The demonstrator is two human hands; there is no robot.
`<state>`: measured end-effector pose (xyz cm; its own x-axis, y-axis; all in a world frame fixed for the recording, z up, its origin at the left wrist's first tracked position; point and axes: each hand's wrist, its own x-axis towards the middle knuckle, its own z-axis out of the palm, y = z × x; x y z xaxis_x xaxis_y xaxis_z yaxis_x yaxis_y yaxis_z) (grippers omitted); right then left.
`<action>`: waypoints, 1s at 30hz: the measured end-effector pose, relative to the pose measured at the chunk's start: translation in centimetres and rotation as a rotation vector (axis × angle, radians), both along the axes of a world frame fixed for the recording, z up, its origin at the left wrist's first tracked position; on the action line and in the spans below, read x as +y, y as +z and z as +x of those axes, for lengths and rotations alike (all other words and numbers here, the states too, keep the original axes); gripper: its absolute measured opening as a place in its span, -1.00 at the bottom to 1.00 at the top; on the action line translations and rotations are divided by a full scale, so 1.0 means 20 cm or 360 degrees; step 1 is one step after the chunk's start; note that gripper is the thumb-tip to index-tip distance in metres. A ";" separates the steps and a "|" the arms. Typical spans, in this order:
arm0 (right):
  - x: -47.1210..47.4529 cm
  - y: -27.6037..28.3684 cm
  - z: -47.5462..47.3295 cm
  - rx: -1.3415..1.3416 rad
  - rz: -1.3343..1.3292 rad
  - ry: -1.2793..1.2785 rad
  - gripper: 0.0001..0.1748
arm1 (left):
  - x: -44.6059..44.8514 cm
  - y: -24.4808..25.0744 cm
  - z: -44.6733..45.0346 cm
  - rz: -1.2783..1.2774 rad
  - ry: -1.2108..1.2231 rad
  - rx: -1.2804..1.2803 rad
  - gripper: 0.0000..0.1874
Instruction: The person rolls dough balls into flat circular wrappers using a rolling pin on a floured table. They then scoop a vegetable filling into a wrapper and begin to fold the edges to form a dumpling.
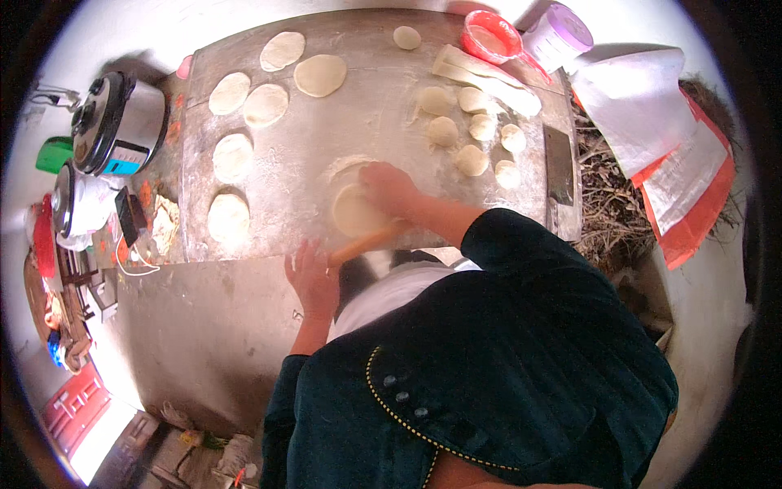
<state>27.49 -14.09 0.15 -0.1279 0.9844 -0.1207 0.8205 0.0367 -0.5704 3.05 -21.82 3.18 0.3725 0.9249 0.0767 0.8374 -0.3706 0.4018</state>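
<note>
A flattened round of dough [354, 211] lies near the front edge of the floured board. My right hand [388, 186] is on its far right part, fingers bent down and blurred; whether they pinch the dough is hidden. A wooden rolling pin [366, 242] slants along the near side of this round, its right end close under my right wrist. At the pin's left end is my left hand [311, 278], dusted with flour, the end against its thumb side. Several rolled dough rounds [266, 105] are spread on the left. Several smaller dough balls [472, 160] sit on the right.
Behind the balls lie a long floured strip [486, 79], a red bowl with a handle [492, 38] and a lidded plastic tub [559, 36]. A flat metal blade [558, 165] rests at the right edge. An electric pressure cooker [119, 122] and a phone [129, 215] are left of the board.
</note>
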 end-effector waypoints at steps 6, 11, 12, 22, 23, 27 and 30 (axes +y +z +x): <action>-0.19 0.06 0.21 -0.0294 -0.0413 0.0049 -0.81 | -0.06 -0.03 0.02 -0.0173 0.0045 0.0031 -0.71; -0.20 0.00 0.28 0.0025 0.0515 -0.0215 -0.88 | 0.14 -0.13 0.00 -0.0060 0.0047 0.0210 -0.40; -0.13 -0.03 0.26 0.0049 0.0537 -0.0312 -0.89 | 0.24 -0.15 0.01 -0.0157 0.0077 0.0359 -0.33; -0.15 -0.10 0.37 0.0061 0.0221 -0.0096 -0.82 | 0.31 -0.11 0.04 -0.0200 -0.0079 0.0393 -0.18; -0.26 -0.06 0.38 -0.0012 0.0254 0.0016 -0.79 | 0.17 -0.08 0.01 -0.0169 -0.0172 0.0302 -0.13; -0.27 0.02 0.30 -0.0183 0.0440 0.0199 -0.77 | -0.02 -0.10 -0.03 -0.0513 0.0001 0.0228 -0.09; 0.07 -0.02 0.20 -0.0056 0.0459 -0.0088 -0.76 | 0.27 -0.23 -0.03 -0.0176 0.0246 0.0321 -0.14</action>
<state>31.43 -12.79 -0.29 -0.0737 0.9841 0.1614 0.8448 0.1476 -0.5142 2.48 -16.45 -1.38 0.2240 0.9705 -0.0892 0.9477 -0.1955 0.2523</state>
